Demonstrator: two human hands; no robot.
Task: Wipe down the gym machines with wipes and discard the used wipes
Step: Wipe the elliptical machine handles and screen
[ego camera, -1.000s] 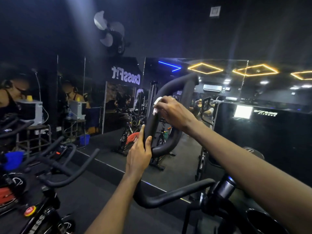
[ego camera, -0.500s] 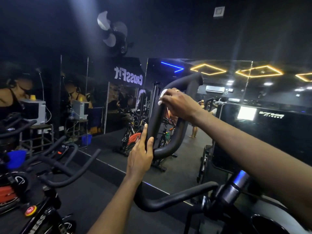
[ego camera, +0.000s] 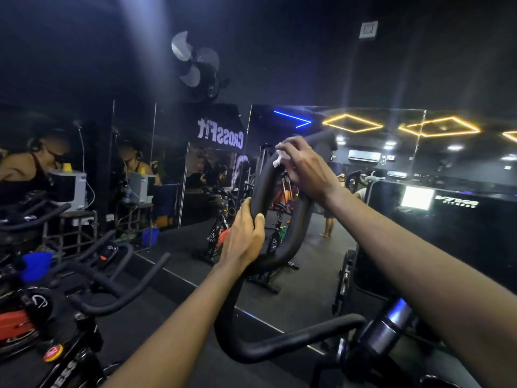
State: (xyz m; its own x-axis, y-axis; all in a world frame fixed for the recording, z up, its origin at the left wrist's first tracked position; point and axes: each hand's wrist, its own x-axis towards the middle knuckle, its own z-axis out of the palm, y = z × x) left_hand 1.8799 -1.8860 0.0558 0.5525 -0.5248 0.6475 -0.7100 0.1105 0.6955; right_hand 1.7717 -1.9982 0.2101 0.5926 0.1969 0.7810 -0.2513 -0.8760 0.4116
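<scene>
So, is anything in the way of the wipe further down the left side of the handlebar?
Yes. The left hand grips the handlebar lower on the same side, below the wipe that the right hand holds.

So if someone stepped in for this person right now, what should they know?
Left hand grips the lower left of the black handlebar loop.
Right hand holds a white wipe against the loop's top.
Done: this handlebar's wiping is under way; how much is clean cannot be told.
Left: likely the rest of this bike, the neighbouring bikes, then discarding the wipe. No bin shows.
</scene>
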